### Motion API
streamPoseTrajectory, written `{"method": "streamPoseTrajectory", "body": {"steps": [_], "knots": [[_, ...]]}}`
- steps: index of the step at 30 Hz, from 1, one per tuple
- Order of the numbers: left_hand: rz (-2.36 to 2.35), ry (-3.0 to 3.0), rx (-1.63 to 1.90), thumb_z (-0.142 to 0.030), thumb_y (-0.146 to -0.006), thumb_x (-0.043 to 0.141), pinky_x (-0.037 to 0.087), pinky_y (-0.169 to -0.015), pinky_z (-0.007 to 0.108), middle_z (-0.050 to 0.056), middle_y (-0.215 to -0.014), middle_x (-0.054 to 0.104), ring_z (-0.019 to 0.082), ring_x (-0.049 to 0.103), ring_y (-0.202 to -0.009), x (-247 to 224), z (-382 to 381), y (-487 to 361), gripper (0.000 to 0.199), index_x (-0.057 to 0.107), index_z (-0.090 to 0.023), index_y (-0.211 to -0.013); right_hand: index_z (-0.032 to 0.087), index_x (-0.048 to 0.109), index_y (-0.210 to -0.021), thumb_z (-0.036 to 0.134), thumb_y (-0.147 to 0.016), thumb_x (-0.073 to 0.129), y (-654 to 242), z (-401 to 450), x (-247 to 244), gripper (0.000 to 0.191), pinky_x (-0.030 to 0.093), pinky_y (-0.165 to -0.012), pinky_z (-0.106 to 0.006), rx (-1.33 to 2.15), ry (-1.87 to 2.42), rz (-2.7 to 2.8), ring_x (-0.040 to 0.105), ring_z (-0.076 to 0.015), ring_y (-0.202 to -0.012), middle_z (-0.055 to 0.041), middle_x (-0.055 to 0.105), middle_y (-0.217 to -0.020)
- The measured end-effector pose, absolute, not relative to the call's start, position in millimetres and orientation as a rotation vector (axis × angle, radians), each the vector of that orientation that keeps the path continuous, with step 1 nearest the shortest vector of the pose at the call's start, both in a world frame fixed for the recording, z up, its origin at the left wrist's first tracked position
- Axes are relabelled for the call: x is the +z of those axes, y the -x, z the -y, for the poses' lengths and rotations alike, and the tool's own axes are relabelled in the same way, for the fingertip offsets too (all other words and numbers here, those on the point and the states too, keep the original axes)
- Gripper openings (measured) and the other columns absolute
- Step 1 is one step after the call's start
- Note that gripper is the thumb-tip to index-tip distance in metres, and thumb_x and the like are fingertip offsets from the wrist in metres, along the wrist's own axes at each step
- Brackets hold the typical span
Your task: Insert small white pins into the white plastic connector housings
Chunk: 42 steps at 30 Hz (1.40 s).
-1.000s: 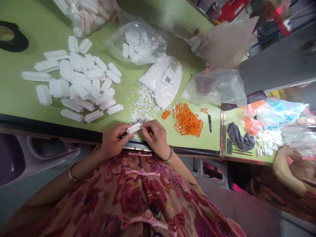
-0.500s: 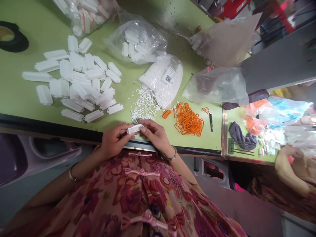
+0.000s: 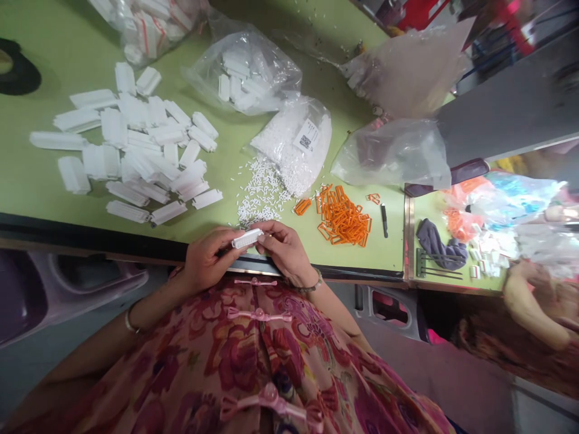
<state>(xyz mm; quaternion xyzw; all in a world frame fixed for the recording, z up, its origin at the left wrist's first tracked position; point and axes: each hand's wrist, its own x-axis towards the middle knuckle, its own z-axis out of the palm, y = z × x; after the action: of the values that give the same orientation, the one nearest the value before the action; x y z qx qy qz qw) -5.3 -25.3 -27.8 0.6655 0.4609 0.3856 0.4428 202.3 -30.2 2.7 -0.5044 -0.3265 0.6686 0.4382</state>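
Between my two hands, just above the table's front edge, is a white plastic connector housing (image 3: 246, 239) with a row of small slots along its side. My left hand (image 3: 209, 256) grips its left end between thumb and fingers. The fingers of my right hand (image 3: 286, 248) are pinched at its right end; whether they also hold a tiny piece is too small to see. Right behind the hands lies a spread of tiny white pins (image 3: 260, 202). Orange plastic frames (image 3: 344, 217) are heaped to the right, and a pile of similar white housings (image 3: 145, 154) to the left.
A labelled clear bag (image 3: 294, 144) of tiny white pieces lies behind the spread. Further bags (image 3: 244, 75) stand at the back. A black-handled tool (image 3: 384, 220) rests right of the orange heap. A black tape roll (image 3: 20, 67) lies far left. Another person's arm (image 3: 529, 307) is at right.
The view has shifted slightly, so the table's things sit a little further left. The housing is tipped a little differently in my hands, which stay in nearly the same place.
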Motion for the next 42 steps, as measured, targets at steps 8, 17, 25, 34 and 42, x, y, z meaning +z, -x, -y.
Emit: {"method": "streamPoseTrajectory", "body": {"steps": [8, 17, 25, 34, 42], "knots": [[-1.163, -1.772, 0.933, -0.047, -0.1, 0.067, 0.067, -0.092, 0.032, 0.008, -0.11, 0.086, 0.022, 0.082, -0.092, -22.4, 24.7, 5.1, 0.028, 0.082, -0.025, -0.109, 0.024, 0.078, -0.096, 0.05, -0.071, 0.096, -200.0, 31.2, 7.6, 0.041, 0.049, -0.06, -0.03, 1.703, 1.234, 0.729, 0.052, -0.0122, -0.059, 0.0038, 0.069, -0.071], [-1.119, -1.84, 1.001, -0.039, -0.101, 0.069, 0.068, -0.095, 0.031, 0.008, -0.112, 0.086, 0.024, 0.084, -0.099, -22.1, 27.3, 6.1, 0.022, 0.082, -0.026, -0.11, 0.022, 0.075, -0.096, 0.043, -0.08, 0.089, -197.2, 32.6, 1.5, 0.029, 0.045, -0.055, -0.026, 1.762, 1.15, 0.703, 0.053, -0.0108, -0.058, 0.0037, 0.065, -0.069], [-1.183, -1.276, 1.051, -0.062, -0.096, 0.078, 0.071, -0.07, 0.033, 0.009, -0.089, 0.087, 0.024, 0.084, -0.071, -23.6, 27.7, -2.5, 0.048, 0.075, -0.018, -0.115, 0.021, 0.076, -0.098, 0.027, -0.096, 0.07, -272.8, 23.3, 2.2, 0.008, 0.056, -0.078, -0.035, 0.626, 1.761, 1.605, 0.065, -0.0181, -0.078, -0.0065, 0.074, -0.094], [-1.184, -1.242, 1.003, -0.067, -0.091, 0.08, 0.072, -0.07, 0.031, 0.007, -0.086, 0.087, 0.025, 0.085, -0.071, -16.0, 25.0, -4.3, 0.053, 0.074, -0.018, -0.11, 0.019, 0.074, -0.1, 0.02, -0.1, 0.067, -252.3, 16.5, -12.4, 0.007, 0.056, -0.082, -0.034, 0.486, 1.774, 2.052, 0.068, -0.0232, -0.086, -0.0096, 0.075, -0.094], [-1.184, -1.28, 0.958, -0.067, -0.092, 0.08, 0.071, -0.069, 0.031, 0.007, -0.086, 0.087, 0.025, 0.085, -0.072, -18.5, 24.0, -1.6, 0.052, 0.076, -0.019, -0.112, 0.022, 0.073, -0.098, 0.019, -0.101, 0.067, -256.8, 20.3, -6.4, 0.007, 0.055, -0.082, -0.033, 0.573, 1.769, 2.091, 0.068, -0.0224, -0.087, -0.0081, 0.074, -0.095]]}}
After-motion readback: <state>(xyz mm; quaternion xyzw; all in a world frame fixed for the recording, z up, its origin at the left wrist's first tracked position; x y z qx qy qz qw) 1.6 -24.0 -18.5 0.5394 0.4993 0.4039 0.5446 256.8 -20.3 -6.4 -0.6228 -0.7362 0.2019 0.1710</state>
